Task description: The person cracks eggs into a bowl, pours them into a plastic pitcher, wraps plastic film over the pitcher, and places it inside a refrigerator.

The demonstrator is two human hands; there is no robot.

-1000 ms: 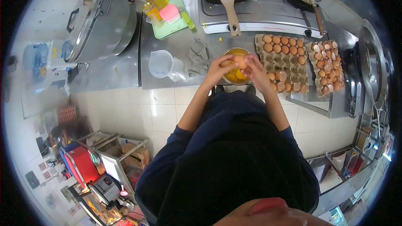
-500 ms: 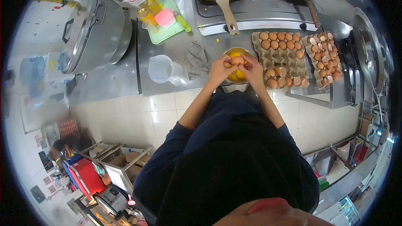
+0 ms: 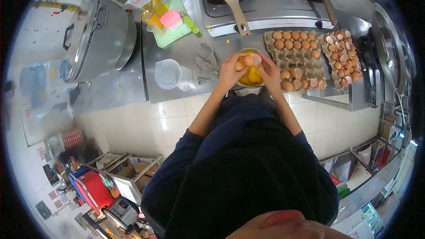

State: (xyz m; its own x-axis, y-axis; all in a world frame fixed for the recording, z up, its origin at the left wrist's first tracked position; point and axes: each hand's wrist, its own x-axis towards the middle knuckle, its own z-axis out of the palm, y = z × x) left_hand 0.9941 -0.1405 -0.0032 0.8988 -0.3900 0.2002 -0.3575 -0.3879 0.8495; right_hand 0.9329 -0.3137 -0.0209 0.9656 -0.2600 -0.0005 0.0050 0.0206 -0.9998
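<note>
Head camera | left hand (image 3: pixel 230 72), right hand (image 3: pixel 270 73) part-closed, pinching split eggshell (image 3: pixel 249 61) over bowl (image 3: pixel 250 86), frame centre | yolks (image 3: pixel 253 77) already inside | unbroken eggs (image 3: pixel 288 44) remain, upper-right tray (image 3: pixel 295 62)

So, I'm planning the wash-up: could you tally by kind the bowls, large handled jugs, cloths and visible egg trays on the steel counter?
Round metal bowl: 1
Translucent white plastic jug: 1
Crumpled grey cloth: 1
Grey-brown cardboard egg trays: 2 (any stacked beneath can't be seen)
Total: 5
</note>
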